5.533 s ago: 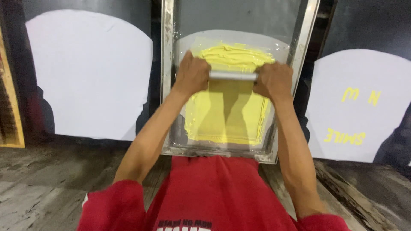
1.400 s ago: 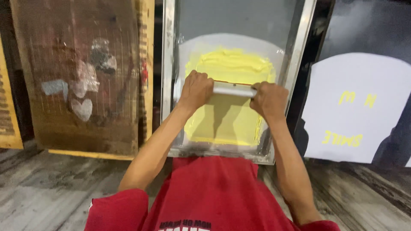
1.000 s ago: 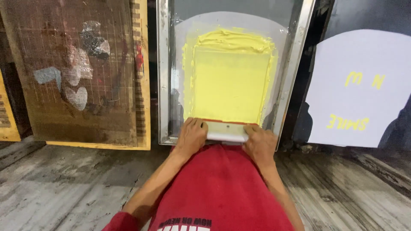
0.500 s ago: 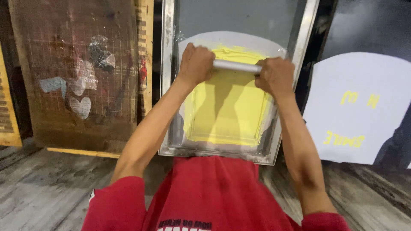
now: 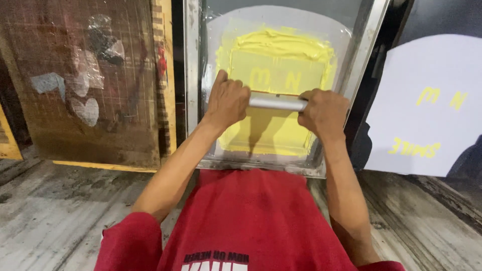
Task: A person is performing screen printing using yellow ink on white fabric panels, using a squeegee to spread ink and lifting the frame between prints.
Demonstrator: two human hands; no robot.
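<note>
A metal-framed printing screen point(image 5: 194, 75) lies in front of me, its mesh spread with yellow ink point(image 5: 281, 45). Across the middle of the screen runs a squeegee with a silver handle point(image 5: 277, 102). My left hand point(image 5: 227, 98) grips its left end and my right hand point(image 5: 324, 111) grips its right end. Faint yellow letters show through the scraped mesh just above the blade. The blade's lower edge is hidden behind the handle and my hands.
To the right lies a white piece point(image 5: 427, 105) with yellow letters on it, on a dark board. A brown wooden pallet board point(image 5: 85, 80) with paint stains lies to the left. Worn grey planks point(image 5: 60, 211) form the table's near edge, and my red shirt point(image 5: 251, 221) fills the bottom.
The squeegee went from the screen's near edge up to its far end, and now sits lower, at mid-screen. Both hands stayed on the handle. Earlier, a white piece lay at left where the brown board is.
</note>
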